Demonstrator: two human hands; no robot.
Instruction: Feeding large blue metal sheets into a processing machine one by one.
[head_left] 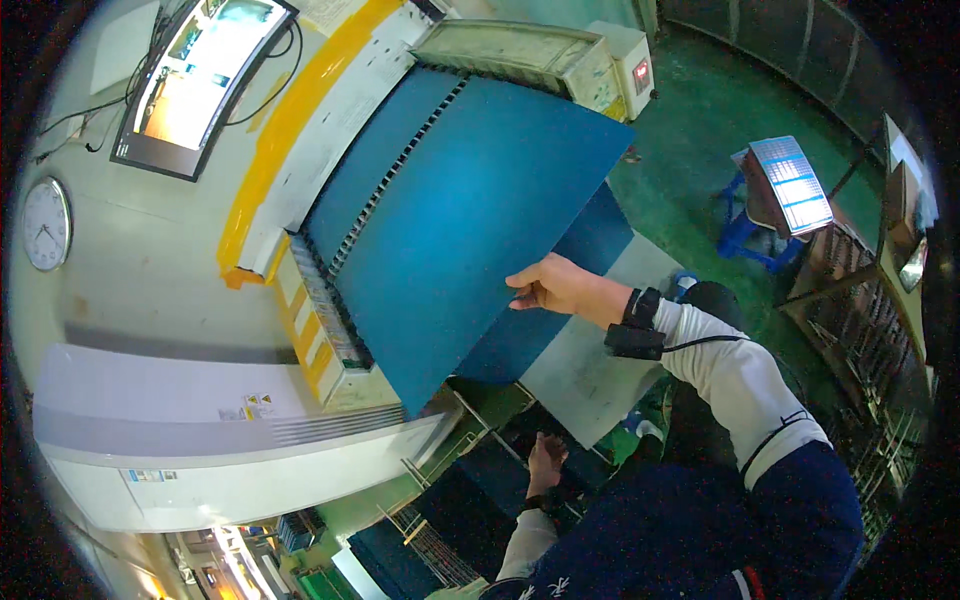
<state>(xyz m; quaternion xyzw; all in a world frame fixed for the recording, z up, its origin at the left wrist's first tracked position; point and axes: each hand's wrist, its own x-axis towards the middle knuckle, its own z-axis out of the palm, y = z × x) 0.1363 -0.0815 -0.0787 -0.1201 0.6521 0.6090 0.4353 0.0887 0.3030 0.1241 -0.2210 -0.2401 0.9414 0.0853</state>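
A large flat blue sheet (470,200) slants out of the slot of a machine, its near edge sticking out toward me. My right hand (550,283) pinches that edge between thumb and fingers. Under it shows a second, darker blue sheet (520,345), partly covered. Lower down, my left hand (546,462) is in front of dark sheets (465,515) near a metal rack; its fingers look loosely bent and apart, with nothing visible in them. The dim light hides whether it touches a sheet.
A pale grey panel (600,345) lies beneath the blue sheets. The machine's frame has yellow-edged sides (305,325). On the wall are a monitor (200,75), a clock (47,224) and a white air conditioner (200,440). A blue stool (745,235) and metal racks (865,300) stand right.
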